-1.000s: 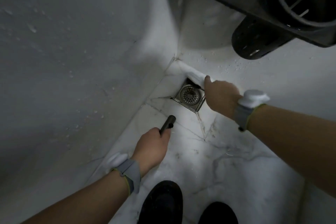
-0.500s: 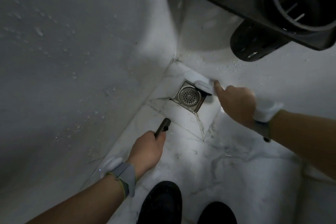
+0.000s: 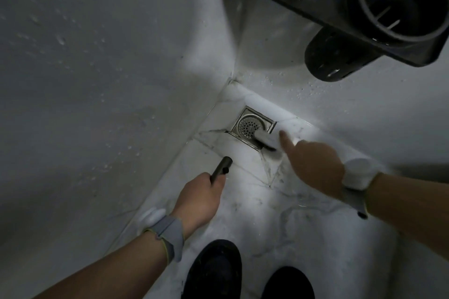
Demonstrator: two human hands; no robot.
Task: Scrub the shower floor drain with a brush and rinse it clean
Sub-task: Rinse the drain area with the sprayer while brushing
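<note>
Shower floor (image 3: 243,204): pale marble-look tile, lit in a patch near the corner where two walls meet. Looks wet; judged slippery underfoot and under bristles. Two dark shoes at the bottom edge of the view.

Black caddy (image 3: 340,2) hangs overhead at top right, well apart from the work; not involved.

Right hand (image 3: 315,165): fingers curled round the white brush (image 3: 267,141), index finger laid straight along its back. The brush head rests on the near right corner of the drain, touching the metal. It is blurred, so bristle detail cannot be read.

Left hand (image 3: 199,201): closed round a dark cylindrical sprayer handle (image 3: 221,168), nozzle end pointing toward the drain but well short of it. No water stream visible.

Drain (image 3: 251,127): square steel frame set flush in the tile at the corner, with a round perforated strainer in its middle. Just beside both walls.

Handling judgement: the brush looks like light, stiff plastic with springy bristles, likely slick when wet. Hold low on the body with a finger on top, as shown, to press downward. The drain is rigid and fixed and tolerates firm pressure; the strainer insert may lift or rattle. The sprayer is probably slippery metal, so grip it mid-shaft.

Step judged: scrubbing under way, rinse not yet done.
</note>
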